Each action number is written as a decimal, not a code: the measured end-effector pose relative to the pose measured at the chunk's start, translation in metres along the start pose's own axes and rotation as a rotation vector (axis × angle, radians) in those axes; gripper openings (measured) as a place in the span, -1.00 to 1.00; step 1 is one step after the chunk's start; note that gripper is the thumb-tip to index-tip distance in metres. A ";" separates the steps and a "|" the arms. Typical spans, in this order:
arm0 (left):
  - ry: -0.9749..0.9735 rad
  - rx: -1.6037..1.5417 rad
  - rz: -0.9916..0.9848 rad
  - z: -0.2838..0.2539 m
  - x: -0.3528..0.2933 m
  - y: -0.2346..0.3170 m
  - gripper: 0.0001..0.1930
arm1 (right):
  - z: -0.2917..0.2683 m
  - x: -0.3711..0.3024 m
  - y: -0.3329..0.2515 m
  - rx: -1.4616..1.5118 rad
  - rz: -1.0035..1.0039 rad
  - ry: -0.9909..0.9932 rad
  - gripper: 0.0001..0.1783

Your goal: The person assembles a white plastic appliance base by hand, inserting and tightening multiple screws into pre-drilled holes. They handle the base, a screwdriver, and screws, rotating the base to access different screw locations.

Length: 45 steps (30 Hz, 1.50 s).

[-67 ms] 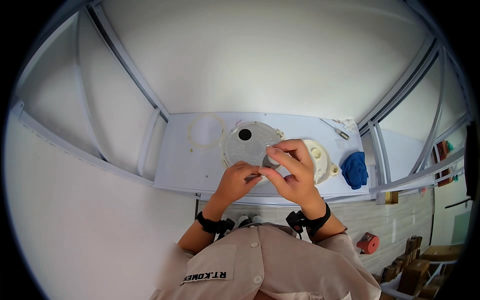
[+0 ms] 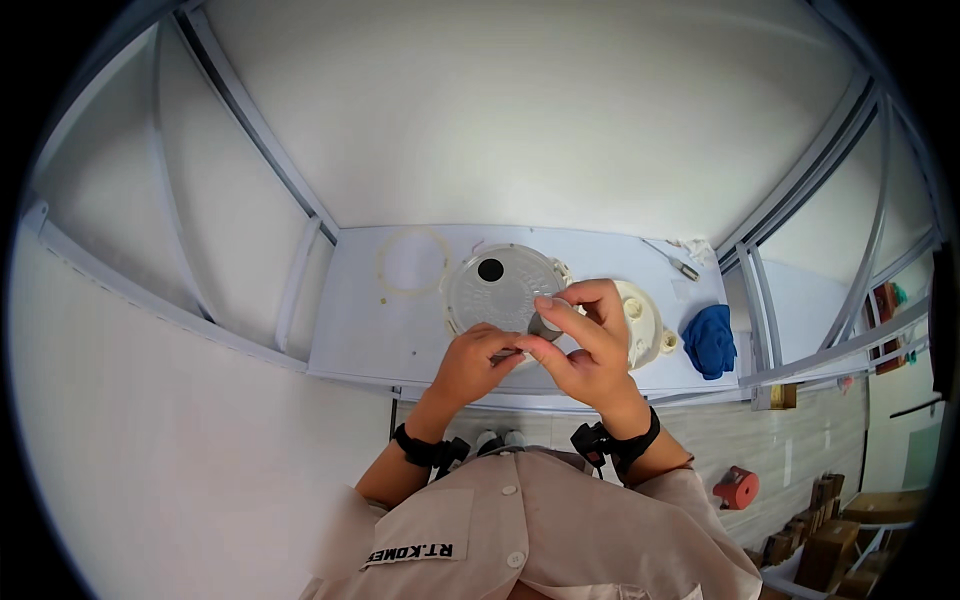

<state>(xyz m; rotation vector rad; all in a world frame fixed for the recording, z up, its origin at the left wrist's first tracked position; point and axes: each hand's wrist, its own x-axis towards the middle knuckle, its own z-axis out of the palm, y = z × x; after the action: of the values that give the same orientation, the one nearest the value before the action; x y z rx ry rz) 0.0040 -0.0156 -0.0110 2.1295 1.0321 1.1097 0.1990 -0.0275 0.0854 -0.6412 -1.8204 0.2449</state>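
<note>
A small grey piece (image 2: 541, 327) sits near the middle of the frame, pinched between the thumb and fingers of the right hand (image 2: 597, 348), while the fingers of the left hand (image 2: 468, 366) bunch just beside it, and I cannot tell whether they grip anything. The near edge of the white table (image 2: 365, 340) runs below the fingers, and tabletop stretches to the left of them past a thin pale ring (image 2: 379, 262); a clear round cover (image 2: 510, 280) lies just above, and a cream round part (image 2: 648, 330) and a blue cloth (image 2: 709, 342) narrow the room at right. The piece looks short and rounded, partly hidden by fingers. Against the earlier frame it appears slightly tipped, with both hands almost unmoved
</note>
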 end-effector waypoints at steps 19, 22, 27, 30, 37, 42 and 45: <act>0.005 0.006 -0.028 0.001 0.000 -0.003 -0.77 | 0.002 -0.001 0.002 -0.115 0.032 0.051 -0.36; -0.009 0.031 -0.016 -0.002 0.001 -0.002 -0.78 | 0.007 0.010 -0.009 0.177 0.167 0.101 -0.40; -0.019 0.037 -0.029 -0.001 0.000 -0.005 -0.79 | 0.001 0.011 -0.008 0.179 0.156 -0.010 -0.41; -0.006 0.040 -0.017 -0.001 0.001 -0.004 -0.80 | -0.003 0.000 0.006 0.003 0.038 -0.051 -0.37; -0.017 0.019 -0.018 -0.002 0.002 -0.006 -0.80 | 0.002 0.008 0.002 0.089 0.101 0.053 -0.45; -0.067 0.050 -0.050 -0.006 0.002 -0.005 -0.79 | -0.006 0.006 0.005 0.222 0.121 -0.112 -0.46; -0.054 0.038 -0.067 -0.006 0.003 -0.002 -0.78 | -0.002 -0.002 0.011 0.191 0.032 -0.075 -0.44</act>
<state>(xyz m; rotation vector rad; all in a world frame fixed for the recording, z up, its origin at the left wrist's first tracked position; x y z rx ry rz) -0.0004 -0.0115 -0.0081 2.1259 1.0998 1.0036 0.2046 -0.0196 0.0793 -0.5325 -1.8325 0.4640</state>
